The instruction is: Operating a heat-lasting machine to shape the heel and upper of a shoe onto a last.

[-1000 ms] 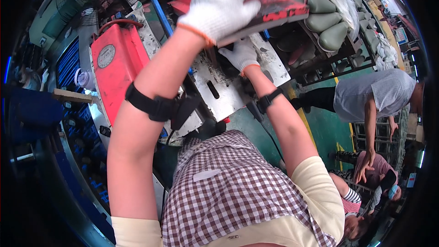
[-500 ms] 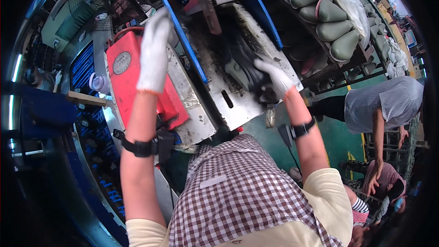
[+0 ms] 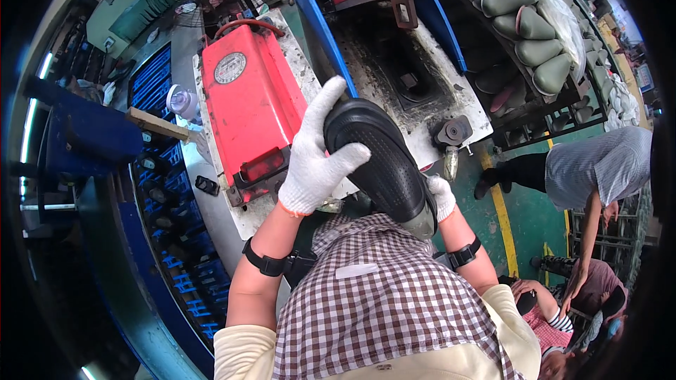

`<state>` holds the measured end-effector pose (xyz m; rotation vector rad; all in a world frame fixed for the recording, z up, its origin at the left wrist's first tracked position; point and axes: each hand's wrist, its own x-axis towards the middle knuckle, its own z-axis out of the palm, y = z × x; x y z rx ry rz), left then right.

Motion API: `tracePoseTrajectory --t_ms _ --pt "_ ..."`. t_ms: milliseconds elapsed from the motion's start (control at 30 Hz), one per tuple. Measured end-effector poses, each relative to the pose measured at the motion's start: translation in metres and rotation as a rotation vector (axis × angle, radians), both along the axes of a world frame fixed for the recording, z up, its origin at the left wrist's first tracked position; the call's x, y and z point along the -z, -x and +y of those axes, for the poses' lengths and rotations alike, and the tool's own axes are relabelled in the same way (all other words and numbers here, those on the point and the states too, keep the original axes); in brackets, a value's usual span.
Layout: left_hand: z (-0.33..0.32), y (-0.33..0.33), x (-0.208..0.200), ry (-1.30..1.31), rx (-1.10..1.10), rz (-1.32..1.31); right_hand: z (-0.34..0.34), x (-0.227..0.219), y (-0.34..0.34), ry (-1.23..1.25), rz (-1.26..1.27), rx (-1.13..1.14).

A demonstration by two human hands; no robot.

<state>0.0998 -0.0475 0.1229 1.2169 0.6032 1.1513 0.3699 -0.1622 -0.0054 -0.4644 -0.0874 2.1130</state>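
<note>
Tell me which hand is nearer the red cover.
Left. The left hand is just right of the red cover, near its lower end; the right hand is farther right, beyond the black sole.

**Reds, Blacks and Brown-White Checks**

Left hand point(image 3: 317, 162): white knit glove, orange edging at the cuff.
Right hand point(image 3: 442, 198): white glove.
Shoe point(image 3: 380, 148): black, with a dotted pattern; grey-green at the end nearest the apron.
Apron point(image 3: 373, 309): brown-and-white check.
Sleeves point(image 3: 243, 352): plain cream.
Armbands point(image 3: 465, 254): black.
Machine cover point(image 3: 246, 109): bright red, with a grey round plate point(image 3: 229, 68).
Desk point(image 3: 473, 112): whitish, blotched black.
Side panel point(image 3: 320, 24): blue.
Foot-shaped forms point(image 3: 556, 76): grey-green.
Floor point(image 3: 524, 222): green, striped yellow.
Co-worker's shirt point(image 3: 598, 165): pale grey-blue.
Co-worker's trousers point(image 3: 527, 170): black.
</note>
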Motion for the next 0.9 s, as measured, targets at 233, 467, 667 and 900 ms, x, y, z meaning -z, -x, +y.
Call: tracePoseTrajectory --t_ms 233,467,667,900 --pt "-0.017 0.008 -0.003 -0.247 -0.110 0.128 -0.021 0.008 0.014 0.091 0.020 0.031" --pt "-0.018 0.007 -0.007 -0.137 -0.124 0.216 -0.021 -0.033 0.048 0.125 0.132 -0.032" --pt "-0.015 0.001 -0.004 -0.068 -0.127 0.171 -0.005 -0.046 0.069 -0.494 -0.755 0.116" --pt "-0.014 0.008 -0.003 -0.159 -0.228 0.300 0.014 -0.050 0.075 -0.374 -0.484 0.146"
